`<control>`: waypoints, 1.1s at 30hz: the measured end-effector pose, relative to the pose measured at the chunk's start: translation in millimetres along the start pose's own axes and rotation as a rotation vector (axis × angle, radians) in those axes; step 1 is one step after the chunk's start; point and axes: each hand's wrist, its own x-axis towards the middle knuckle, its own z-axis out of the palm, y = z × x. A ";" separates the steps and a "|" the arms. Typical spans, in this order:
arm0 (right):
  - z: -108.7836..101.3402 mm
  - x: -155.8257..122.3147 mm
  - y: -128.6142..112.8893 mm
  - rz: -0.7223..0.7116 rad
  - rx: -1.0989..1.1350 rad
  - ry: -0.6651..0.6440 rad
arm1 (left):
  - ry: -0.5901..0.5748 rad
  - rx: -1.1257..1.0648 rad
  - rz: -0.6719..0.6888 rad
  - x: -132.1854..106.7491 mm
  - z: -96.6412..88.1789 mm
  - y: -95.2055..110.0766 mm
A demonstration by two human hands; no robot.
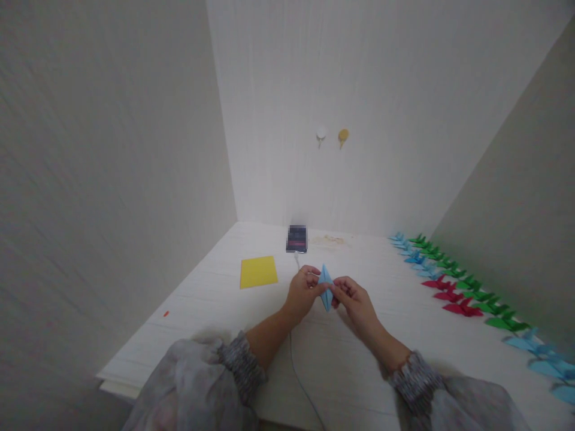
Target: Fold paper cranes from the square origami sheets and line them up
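Observation:
A light-blue folded origami paper, shaped like a narrow diamond, is held upright above the white table, between my two hands. My left hand pinches its left side, thumb across the front. On the right edge, the thumb and fingers of my right hand are closed on the same paper. Beyond my left hand, a yellow square of paper lies flat on the table.
A phone stands near the back wall, its cable running under my left arm. Rows of folded paper cranes, green, red and blue, line the right side. Two hooks are on the wall. A small orange scrap lies left.

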 end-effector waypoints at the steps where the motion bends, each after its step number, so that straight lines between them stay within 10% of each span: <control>1: -0.8 0.1 0.2 -0.002 -0.015 0.014 | -0.024 -0.020 -0.006 0.1 0.2 -0.7; 33: -11.6 1.9 1.9 0.126 0.291 0.006 | 0.092 -0.247 -0.187 -0.3 0.0 6.2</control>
